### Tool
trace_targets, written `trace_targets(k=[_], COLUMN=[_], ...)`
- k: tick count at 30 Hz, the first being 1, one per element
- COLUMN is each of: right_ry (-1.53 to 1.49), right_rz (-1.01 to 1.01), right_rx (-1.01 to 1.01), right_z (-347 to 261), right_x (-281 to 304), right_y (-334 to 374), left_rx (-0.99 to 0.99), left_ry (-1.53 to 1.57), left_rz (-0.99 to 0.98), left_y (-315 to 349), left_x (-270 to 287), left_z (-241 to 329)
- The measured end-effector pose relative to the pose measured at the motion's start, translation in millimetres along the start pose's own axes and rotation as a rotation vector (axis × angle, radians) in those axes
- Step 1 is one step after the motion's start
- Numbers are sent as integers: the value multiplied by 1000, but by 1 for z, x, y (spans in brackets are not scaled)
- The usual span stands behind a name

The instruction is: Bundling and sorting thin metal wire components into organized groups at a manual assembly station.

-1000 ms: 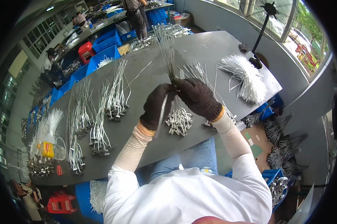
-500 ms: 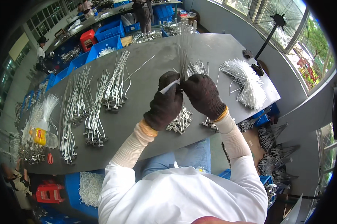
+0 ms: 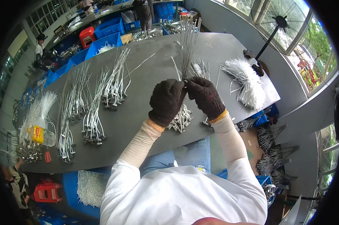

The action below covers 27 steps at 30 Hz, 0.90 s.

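A bundle of thin grey metal wires stands upright between my gloved hands, fanning out at its top. My left hand, in a dark knitted glove, is closed round the bundle. The fingers of my right hand, gloved alike, pinch at the same spot from the right. A narrow white strip sticks up from between the hands, beside the wires. Below them shows a cluster of white-sleeved ends with small metal clips; whether it belongs to the held bundle is hidden by the gloves.
Several groups of clipped wires lie across the grey table on the left, near a yellow-labelled plastic bottle. A pile of white strips is at the right. A black fan stands beyond. Blue bins line the far edge.
Both hands have shifted slightly, the left one lower and to the right. The white strip, earlier slanting across the left glove, now points up beside the wires. The bundle's blur has gone.
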State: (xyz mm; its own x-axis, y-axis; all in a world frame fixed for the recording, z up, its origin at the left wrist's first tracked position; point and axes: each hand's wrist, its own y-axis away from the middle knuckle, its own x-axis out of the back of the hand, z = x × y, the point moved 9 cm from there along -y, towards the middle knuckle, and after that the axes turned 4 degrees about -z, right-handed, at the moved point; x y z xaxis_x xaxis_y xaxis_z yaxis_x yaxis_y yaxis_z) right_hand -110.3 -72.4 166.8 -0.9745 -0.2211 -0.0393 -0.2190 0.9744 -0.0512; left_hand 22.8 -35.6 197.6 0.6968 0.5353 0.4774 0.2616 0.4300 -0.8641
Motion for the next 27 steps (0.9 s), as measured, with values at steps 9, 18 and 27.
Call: trace_targets(k=[9,18,27], right_ry=[814,921,412], right_rz=[265,204,-48], right_rx=[735,820,483], right_z=[-37,-65,-172], right_x=[39,22,34], right_y=[-1,5,60], left_rx=[-35,361,726], left_ry=[-159,594,1110], left_rz=[-240,-245,-734], left_y=[-1,46,16], left_x=[-9,-54,-107], left_z=[-24,-74,66])
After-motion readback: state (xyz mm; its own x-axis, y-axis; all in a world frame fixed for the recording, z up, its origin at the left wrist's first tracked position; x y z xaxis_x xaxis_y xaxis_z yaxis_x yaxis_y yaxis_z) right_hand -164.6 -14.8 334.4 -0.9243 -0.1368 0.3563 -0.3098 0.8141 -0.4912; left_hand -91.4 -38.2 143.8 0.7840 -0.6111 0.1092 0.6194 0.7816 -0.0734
